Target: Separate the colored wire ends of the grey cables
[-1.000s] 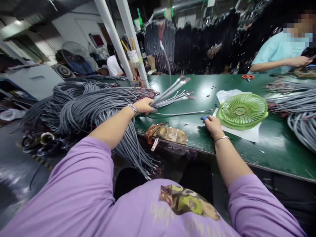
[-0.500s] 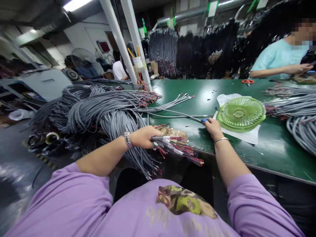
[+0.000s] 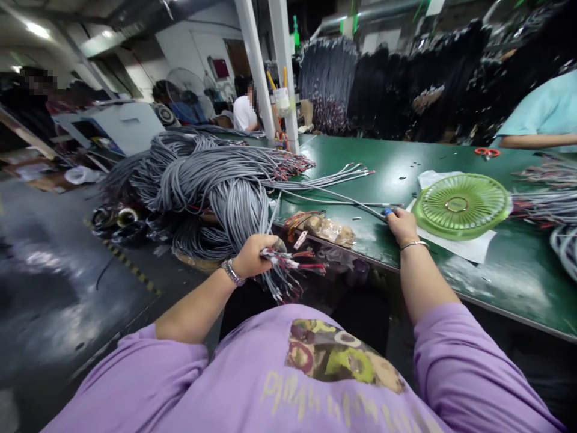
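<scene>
My left hand (image 3: pixel 256 254) is closed round the ends of a few grey cables (image 3: pixel 295 263) with red and white wire tips, held below the table's front edge. A big heap of grey cables (image 3: pixel 211 180) drapes over the table's left end beside it. My right hand (image 3: pixel 400 224) rests on the green table (image 3: pixel 496 270), closed on a small blue tool (image 3: pixel 386 211) at the end of a single grey cable (image 3: pixel 333 203). A loose group of cable ends (image 3: pixel 342 174) lies on the table behind.
A green round fan grille (image 3: pixel 460 206) lies on white paper right of my right hand. A brown packet (image 3: pixel 329 230) sits at the table edge. Orange scissors (image 3: pixel 487 152) and a person in a light blue shirt (image 3: pixel 541 117) are at the far right. More cables (image 3: pixel 550 207) lie right.
My left hand went from the cable ends on the table, down past the table's edge with a handful of wire ends. My right hand stayed put. The view swung left.
</scene>
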`<state>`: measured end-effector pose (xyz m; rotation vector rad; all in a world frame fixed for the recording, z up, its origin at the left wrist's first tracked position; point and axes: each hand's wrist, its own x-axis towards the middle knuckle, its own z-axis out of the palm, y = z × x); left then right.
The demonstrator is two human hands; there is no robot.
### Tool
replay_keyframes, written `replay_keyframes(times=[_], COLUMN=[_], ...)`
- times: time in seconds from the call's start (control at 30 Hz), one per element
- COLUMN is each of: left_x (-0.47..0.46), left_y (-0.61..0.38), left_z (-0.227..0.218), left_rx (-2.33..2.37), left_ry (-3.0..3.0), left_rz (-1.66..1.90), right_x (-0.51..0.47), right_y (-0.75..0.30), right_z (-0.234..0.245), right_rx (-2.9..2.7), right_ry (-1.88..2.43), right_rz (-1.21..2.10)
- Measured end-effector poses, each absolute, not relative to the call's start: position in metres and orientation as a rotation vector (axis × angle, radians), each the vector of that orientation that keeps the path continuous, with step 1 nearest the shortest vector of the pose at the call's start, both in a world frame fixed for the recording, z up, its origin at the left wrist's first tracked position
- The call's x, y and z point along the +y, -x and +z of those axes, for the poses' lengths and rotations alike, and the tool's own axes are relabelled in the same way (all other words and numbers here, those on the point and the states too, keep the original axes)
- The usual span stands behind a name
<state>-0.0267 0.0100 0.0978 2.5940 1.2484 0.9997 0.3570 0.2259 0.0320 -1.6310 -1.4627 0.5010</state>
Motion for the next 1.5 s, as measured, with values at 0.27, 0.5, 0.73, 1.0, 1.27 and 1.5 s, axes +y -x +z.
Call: replay_keyframes(times=[0.27,0.5,0.73,1.0,1.27,1.5], left_x=[0.013,0.035,0.039,0.040,0.034,0.022], left_y=[0.019,0.036,0.037,0.037,0.040,0.051], left_z=[0.084,0.053,0.029,0.025,0.007,0.005], left_rx=[1.257,0.953,0.960,0.929,0.847,0.864], left_ry=[-2.209,-1.410,-1.280,-1.269,-1.731,-1.903], left_rz=[0.929,1.072,1.092,1.072,1.141,1.100], right_x=[0.228,0.212,0.206,0.081,0.014,0.012], right_y=[-0.360,-0.352,-0.349,-0.235,-0.128,-0.121], right_z=[0.029,0.042,0.050,0.071,0.040,0.028], right_rx=[-1.512,-1.508,-1.510,-1.680,-1.926,-1.876], right_ry=[1.681,1.778,1.713,1.156,0.837,0.680], right_rz=[0.449,0.435,0.069,0.192,0.569,0.727])
